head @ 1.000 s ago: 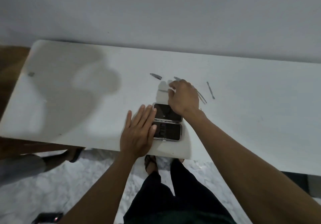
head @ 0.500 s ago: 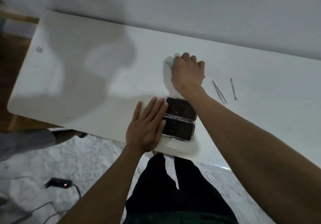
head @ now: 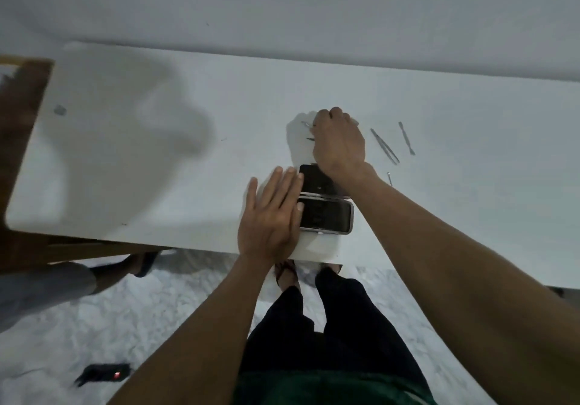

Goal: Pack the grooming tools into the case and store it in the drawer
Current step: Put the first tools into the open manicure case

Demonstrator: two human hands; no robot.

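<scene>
An open dark grooming case (head: 326, 219) with metal rims lies flat near the front edge of the white table (head: 157, 184). My left hand (head: 271, 216) rests flat on the case's left end, fingers straight. Just beyond the case, my right hand (head: 339, 140) is curled over small metal tools (head: 309, 131) whose tips stick out to its left. Tweezers (head: 385, 146) and a thin flat metal tool (head: 406, 138) lie to the right of that hand. A small metal piece (head: 389, 179) lies beside my right forearm.
A white wall (head: 282, 12) runs behind the table. A wooden piece (head: 22, 97) stands at the table's left end. Another person's foot (head: 138, 263) shows under the table's front edge. A black device with a red light (head: 106, 373) lies on the marble floor.
My right hand has stayed curled over the tools beyond the case, and tool tips now show at its left. My left hand has kept flat on the case. The camera has shifted.
</scene>
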